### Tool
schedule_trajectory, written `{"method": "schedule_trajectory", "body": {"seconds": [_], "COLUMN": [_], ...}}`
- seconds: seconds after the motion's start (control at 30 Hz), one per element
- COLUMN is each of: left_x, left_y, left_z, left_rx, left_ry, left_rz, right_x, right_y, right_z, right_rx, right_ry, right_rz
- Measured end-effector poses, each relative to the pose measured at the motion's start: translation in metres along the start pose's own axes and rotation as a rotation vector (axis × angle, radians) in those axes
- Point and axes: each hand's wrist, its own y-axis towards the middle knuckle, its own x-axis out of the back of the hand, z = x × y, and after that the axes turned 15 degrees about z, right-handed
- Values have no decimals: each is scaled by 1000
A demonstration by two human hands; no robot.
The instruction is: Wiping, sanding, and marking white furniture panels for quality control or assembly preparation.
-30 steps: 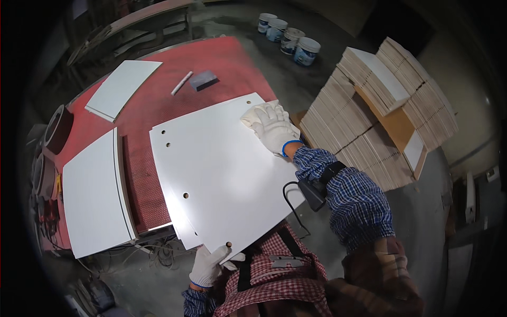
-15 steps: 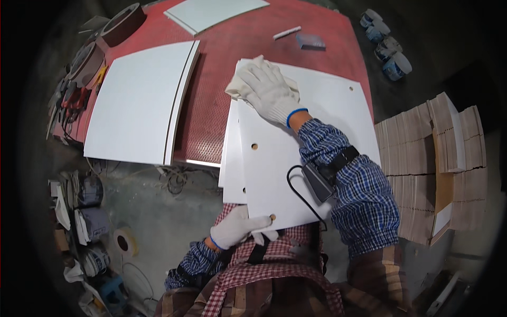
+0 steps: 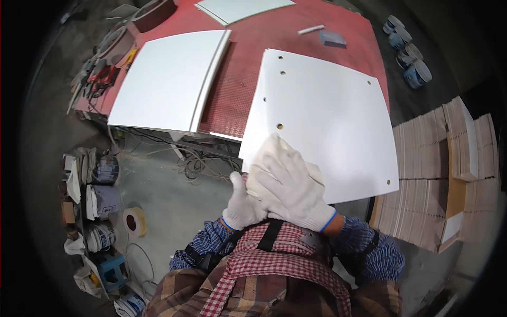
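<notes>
Head view: white rectangular panel with round drilled holes [image 3: 338, 121] is supported on red mesh-patterned table [image 3: 235, 87], its near part overhanging the table's front edge. Cream cloth [image 3: 257, 178] is pressed by white-gloved right hand [image 3: 293, 187], fingers extended flat, at the panel's near-left corner. White-gloved left hand [image 3: 244, 203] is held beside it, thumb spread; its fingers are hidden, grip cannot be told. Red surface is exposed between panel and stacked white boards [image 3: 163, 79]. Right edge is closely bordered by stacked beige sheets [image 3: 417, 158].

Panel [image 3: 332, 116] and gloves [image 3: 293, 186] are showing white, cloth [image 3: 273, 143] cream, table [image 3: 259, 34] red, apron [image 3: 296, 266] red-and-white checks, sleeves [image 3: 384, 260] blue-and-white checks.
</notes>
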Motion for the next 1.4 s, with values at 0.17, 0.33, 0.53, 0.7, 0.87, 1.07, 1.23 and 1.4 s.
{"method": "schedule_trajectory", "body": {"seconds": [0.17,0.33,0.53,0.7,0.87,1.07,1.23,1.4], "left_x": [1,-13,-51,-66,-49,-101,-153,-145], "left_y": [-1,8,14,14,5,12,87,167], "left_z": [-2,-1,6,18,15,-59,-146,-226], "left_rx": [164,275,340,-144,-95,-421,-630,-519], "left_ry": [45,382,1450,2313,2543,2590,2244,1706], "left_rz": [214,30,-460,-213,-293,-35,207,220], "right_x": [1,23,38,12,10,72,158,197], "right_y": [-61,-150,-255,-275,-268,-262,-253,-236], "right_z": [-14,-80,-148,-128,-79,-48,-93,-184], "right_rx": [-164,-781,-1219,-1023,-944,-549,-597,-578], "right_ry": [-38,-234,202,864,1230,1433,779,652], "right_rz": [85,-63,-631,-848,-1076,-1064,-1161,-1200]}}
